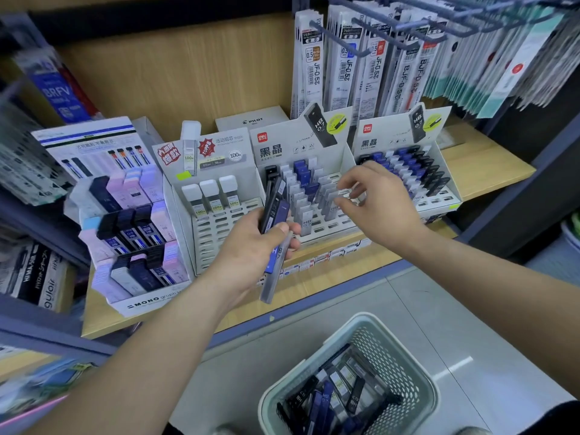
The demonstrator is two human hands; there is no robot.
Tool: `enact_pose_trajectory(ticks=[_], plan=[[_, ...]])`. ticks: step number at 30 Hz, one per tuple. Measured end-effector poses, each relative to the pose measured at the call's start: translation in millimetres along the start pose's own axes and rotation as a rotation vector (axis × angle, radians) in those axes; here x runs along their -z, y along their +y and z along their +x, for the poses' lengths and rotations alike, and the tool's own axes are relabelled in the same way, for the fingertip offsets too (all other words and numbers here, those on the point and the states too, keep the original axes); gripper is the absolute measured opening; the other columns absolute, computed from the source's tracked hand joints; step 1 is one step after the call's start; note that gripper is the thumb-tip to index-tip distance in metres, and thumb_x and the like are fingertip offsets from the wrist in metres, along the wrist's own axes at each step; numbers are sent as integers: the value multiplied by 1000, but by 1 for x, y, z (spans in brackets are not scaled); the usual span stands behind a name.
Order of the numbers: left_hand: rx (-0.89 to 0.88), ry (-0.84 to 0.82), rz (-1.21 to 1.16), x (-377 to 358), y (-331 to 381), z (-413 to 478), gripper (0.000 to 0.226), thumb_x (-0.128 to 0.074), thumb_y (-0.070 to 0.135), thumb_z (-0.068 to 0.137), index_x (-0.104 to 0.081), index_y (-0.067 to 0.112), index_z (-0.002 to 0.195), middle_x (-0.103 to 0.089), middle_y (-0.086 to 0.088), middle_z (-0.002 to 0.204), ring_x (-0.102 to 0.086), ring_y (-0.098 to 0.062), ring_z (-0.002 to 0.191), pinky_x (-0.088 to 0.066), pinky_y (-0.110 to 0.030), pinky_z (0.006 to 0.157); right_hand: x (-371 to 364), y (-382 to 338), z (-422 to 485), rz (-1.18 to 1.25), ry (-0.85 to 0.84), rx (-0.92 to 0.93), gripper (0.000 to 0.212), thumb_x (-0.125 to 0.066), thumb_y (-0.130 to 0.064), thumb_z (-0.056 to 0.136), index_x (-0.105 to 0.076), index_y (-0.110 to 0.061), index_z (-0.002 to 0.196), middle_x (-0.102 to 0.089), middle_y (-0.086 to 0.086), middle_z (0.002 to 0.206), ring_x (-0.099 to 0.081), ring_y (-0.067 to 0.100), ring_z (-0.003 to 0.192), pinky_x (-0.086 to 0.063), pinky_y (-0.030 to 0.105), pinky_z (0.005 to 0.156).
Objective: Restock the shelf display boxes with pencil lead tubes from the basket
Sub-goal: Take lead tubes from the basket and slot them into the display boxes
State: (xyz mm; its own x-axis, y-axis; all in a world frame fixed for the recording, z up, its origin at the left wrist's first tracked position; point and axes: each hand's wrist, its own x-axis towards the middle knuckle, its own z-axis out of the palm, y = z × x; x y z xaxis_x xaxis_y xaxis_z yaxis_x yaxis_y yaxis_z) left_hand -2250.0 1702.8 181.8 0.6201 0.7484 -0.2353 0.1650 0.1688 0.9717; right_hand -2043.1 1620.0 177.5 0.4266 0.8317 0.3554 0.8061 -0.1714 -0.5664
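Note:
My left hand (255, 246) grips a bunch of pencil lead tubes (274, 215), black, blue and clear, in front of the shelf. My right hand (373, 199) hovers over the middle display box (342, 152), fingers spread, its fingertips touching a clear tube (332, 205) standing in a slot. That box holds several clear and blue tubes with free slots at the front. A pale green basket (408, 350) on the floor below holds several more tubes (335, 390).
A second display box (439, 146) at the right is nearly full. A box of white-capped tubes (213, 193) and a MONO box (138, 302) stand at the left. Refill packs hang on hooks (361, 58) above. The wooden shelf edge (314, 287) runs below the boxes.

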Motion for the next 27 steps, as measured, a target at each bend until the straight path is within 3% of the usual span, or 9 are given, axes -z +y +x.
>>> enact_pose_trajectory(ticks=[3,6,8,11,14,19,22,25,27], plan=[[-21,35,-42,-3,5,3,16,-49,6,104,-60,15,110,-76,4,86,-70,-12,76,-55,-31,70,7,-29,-16,207,-118,-148,12,-75,-25,87,-64,-23,83,-68,-8,76,-65,4,67,-51,20,64],[-53,72,-85,-11,12,5,15,-49,6,104,-60,11,112,-75,3,91,-71,-13,77,-56,-32,71,1,-57,-36,480,-268,-311,26,-79,-28,84,-57,-15,88,-72,8,75,-72,16,62,-60,41,67],[-69,104,-121,-18,18,5,15,-49,7,104,-61,15,106,-75,2,93,-71,-12,77,-57,-32,69,-4,-67,-42,577,-304,-382,37,-83,-25,80,-49,-16,91,-73,12,77,-74,22,63,-61,48,71],[-91,146,-160,-26,24,8,14,-48,8,104,-61,15,105,-75,0,95,-72,-14,78,-56,-33,71,-7,-74,-42,634,-277,-393,47,-85,-15,76,-42,-17,94,-74,10,73,-72,24,61,-61,50,70],[-110,145,-149,-29,26,9,15,-47,9,105,-61,12,109,-76,-1,97,-74,-20,88,-58,-42,82,-5,-72,-40,715,-255,-422,48,-83,-4,77,-42,-14,100,-74,11,73,-68,23,58,-61,50,71],[-118,91,-109,-24,24,8,16,-45,9,106,-59,17,109,-77,-1,102,-74,-19,99,-56,-49,94,4,-55,-41,670,-318,-345,58,-79,-2,82,-47,-21,127,-72,9,86,-71,39,73,-61,50,75],[-109,40,-101,-24,21,6,21,-43,5,106,-57,20,108,-76,-5,105,-74,-21,98,-59,-41,90,12,-43,-41,621,-400,-263,72,-73,3,86,-44,-30,143,-63,8,97,-70,41,74,-62,45,71],[-98,2,-86,-22,20,4,23,-42,3,106,-56,21,106,-74,-9,103,-75,-20,90,-60,-28,77,20,-32,-39,621,-410,-253,58,-67,4,90,-53,-29,136,-55,7,97,-71,38,75,-62,39,68],[-85,6,-39,-20,18,4,21,-43,5,106,-56,22,107,-75,-6,100,-74,-16,83,-59,-26,72,25,-23,-37,626,-333,-288,44,-65,1,93,-59,-25,128,-59,7,91,-72,34,72,-62,40,68]])
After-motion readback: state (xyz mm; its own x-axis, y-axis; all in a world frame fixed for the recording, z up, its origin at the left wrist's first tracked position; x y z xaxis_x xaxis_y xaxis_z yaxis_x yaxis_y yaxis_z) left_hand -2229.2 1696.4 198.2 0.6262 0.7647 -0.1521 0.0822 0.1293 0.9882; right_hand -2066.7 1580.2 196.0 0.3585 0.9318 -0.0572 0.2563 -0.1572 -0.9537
